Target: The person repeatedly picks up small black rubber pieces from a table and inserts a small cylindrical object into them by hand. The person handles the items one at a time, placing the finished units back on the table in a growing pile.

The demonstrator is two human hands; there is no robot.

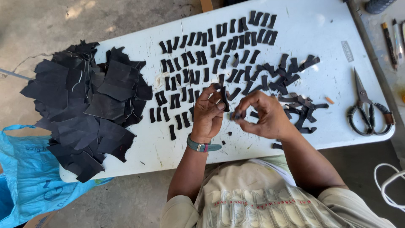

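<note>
My left hand (209, 114) pinches a small black strip (224, 98) upright above the white table (337, 29). Close on its right, my right hand (261, 115) holds the lower end of the same strip between fingertips. A teal watch is on my left wrist. Beyond the hands, several black strips lie in rows (211, 50) across the middle of the table. A loose heap of black strips (291, 84) lies to the right of my right hand.
A big pile of black sheet offcuts (88, 105) covers the table's left end. Scissors (366, 109) lie at the right edge. A blue plastic bag (25, 177) sits on the floor at left. Pens (390, 40) lie on a surface at far right.
</note>
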